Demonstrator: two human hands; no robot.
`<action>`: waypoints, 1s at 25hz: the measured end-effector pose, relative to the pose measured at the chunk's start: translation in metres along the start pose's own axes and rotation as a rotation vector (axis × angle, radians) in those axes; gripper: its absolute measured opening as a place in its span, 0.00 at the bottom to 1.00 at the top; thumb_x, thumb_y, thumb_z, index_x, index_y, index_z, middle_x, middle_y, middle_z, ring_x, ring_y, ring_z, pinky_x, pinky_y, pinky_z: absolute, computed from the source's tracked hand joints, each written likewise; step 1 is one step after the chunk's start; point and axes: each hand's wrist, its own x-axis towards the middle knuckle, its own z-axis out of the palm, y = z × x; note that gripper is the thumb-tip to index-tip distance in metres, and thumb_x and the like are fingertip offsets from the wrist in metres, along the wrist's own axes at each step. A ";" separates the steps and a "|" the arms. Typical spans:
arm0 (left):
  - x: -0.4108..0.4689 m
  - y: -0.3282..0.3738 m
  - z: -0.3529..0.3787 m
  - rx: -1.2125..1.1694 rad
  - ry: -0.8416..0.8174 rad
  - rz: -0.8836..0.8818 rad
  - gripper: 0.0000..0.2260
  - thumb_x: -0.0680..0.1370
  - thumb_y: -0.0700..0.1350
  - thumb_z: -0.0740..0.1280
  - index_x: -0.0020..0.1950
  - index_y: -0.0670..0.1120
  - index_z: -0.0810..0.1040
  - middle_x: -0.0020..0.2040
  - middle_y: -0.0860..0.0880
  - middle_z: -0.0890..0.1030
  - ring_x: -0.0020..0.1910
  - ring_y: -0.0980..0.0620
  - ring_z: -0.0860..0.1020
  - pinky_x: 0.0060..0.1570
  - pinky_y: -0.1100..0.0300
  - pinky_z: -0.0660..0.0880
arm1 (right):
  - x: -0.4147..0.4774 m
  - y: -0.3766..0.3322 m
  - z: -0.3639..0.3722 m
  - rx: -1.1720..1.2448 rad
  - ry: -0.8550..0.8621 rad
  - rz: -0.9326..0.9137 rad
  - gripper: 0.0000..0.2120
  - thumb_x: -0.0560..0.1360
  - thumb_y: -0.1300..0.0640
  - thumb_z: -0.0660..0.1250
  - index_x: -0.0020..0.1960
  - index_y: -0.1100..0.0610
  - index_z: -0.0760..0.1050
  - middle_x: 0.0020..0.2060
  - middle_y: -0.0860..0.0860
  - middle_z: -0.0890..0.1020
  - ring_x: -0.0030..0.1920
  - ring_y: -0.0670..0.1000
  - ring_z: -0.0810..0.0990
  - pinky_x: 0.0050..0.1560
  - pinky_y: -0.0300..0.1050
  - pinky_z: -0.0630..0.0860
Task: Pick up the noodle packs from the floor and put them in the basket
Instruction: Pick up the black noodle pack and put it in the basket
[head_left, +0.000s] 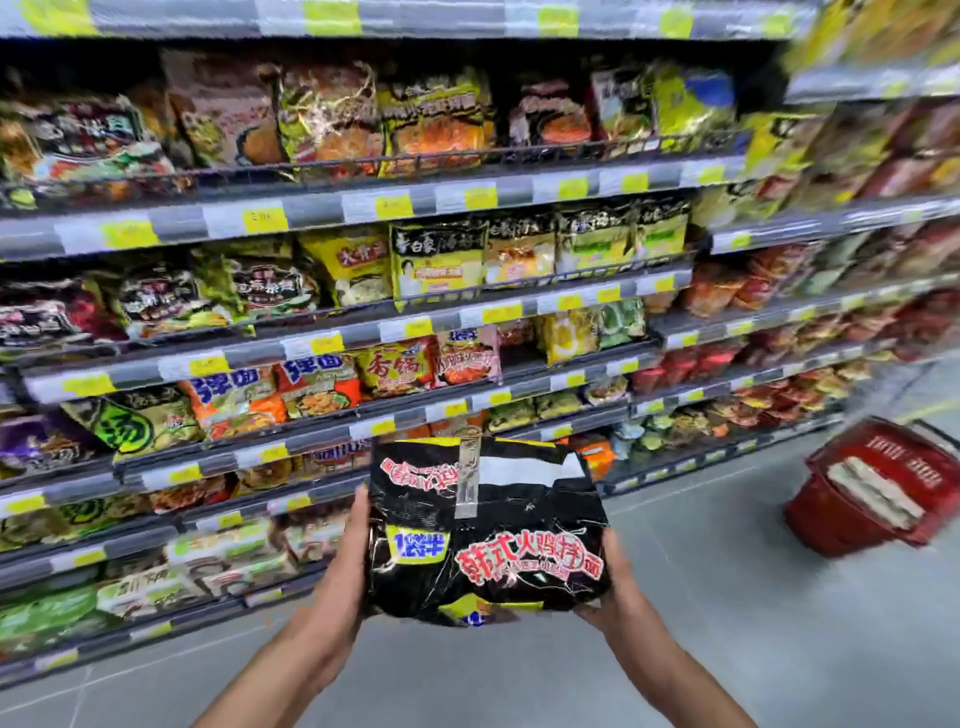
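Both hands, left hand (349, 551) and right hand (618, 582), clamped on black noodle multipack (485, 530), held up at the shelves. Red basket (878, 486) well apart, seemingly part-full. Slick wrapper could slip mid-carry.

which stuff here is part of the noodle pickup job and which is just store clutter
Part of the job:
- black noodle pack, held between left hand and right hand
- red basket on the floor, to the right

Just there:
- shelves stocked with packets
- yellow price tags
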 end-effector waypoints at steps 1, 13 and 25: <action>0.005 -0.002 0.022 0.025 -0.028 -0.021 0.22 0.77 0.72 0.52 0.53 0.69 0.84 0.55 0.58 0.87 0.60 0.53 0.82 0.71 0.44 0.69 | -0.005 -0.004 -0.018 0.012 0.007 -0.016 0.67 0.36 0.15 0.66 0.71 0.43 0.70 0.68 0.48 0.77 0.71 0.50 0.72 0.76 0.56 0.64; 0.058 -0.032 0.391 0.243 -0.420 -0.110 0.27 0.76 0.74 0.51 0.66 0.64 0.77 0.59 0.55 0.86 0.57 0.50 0.85 0.64 0.41 0.77 | -0.054 -0.046 -0.346 0.275 0.338 -0.104 0.28 0.64 0.21 0.62 0.57 0.35 0.73 0.56 0.34 0.82 0.56 0.34 0.75 0.68 0.48 0.65; 0.173 -0.043 0.653 0.459 -0.687 -0.131 0.34 0.71 0.78 0.54 0.68 0.63 0.77 0.62 0.52 0.85 0.60 0.48 0.84 0.63 0.35 0.76 | -0.009 -0.076 -0.548 0.415 0.625 -0.157 0.32 0.58 0.21 0.59 0.58 0.32 0.74 0.48 0.26 0.83 0.53 0.29 0.78 0.64 0.47 0.68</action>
